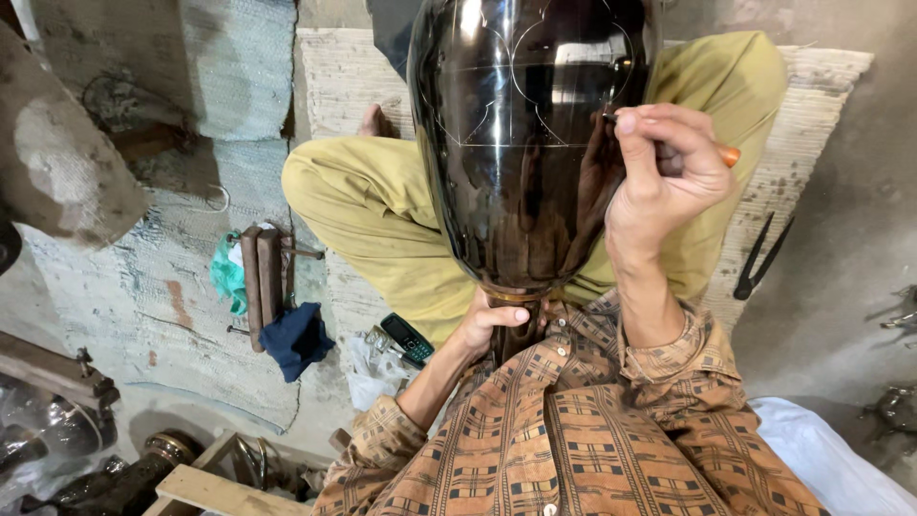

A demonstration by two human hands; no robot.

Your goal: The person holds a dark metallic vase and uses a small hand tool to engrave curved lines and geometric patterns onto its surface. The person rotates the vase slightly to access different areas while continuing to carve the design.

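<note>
Nearest to me, my left hand (pixel 489 323) curls around the narrow neck of the black vase (pixel 525 143), thumb laid across the front and fingers wrapped behind, closed firmly on it. I judge that grip is there to brace the vessel: the vase lies tilted away from me, neck toward my chest and wide body resting across my folded legs, so its polished flank faces up where I can work on it. The left forearm comes in low from the left, elbow bent, the checked sleeve pushed back.

Higher up, my right hand (pixel 669 167) is raised with the wrist bent and the back of the hand toward the camera. Its fingers are pinched tight around a slim engraving tool (pixel 730 155); only the orange end shows past the knuckles, and the tip meets the glossy surface at the right side of the vase, beside thin scribed lines and arcs. The heel of the hand seems to rest against the vase for steadiness, though I cannot tell for sure.

On the woven mat (pixel 812 115) under my legs, a pair of dark dividers (pixel 759 258) lies near its right edge. Toward the left edge sit a small mobile phone (pixel 408 337), a folded blue cloth (pixel 298 339) and a wooden mallet-like block (pixel 261 277).
</note>
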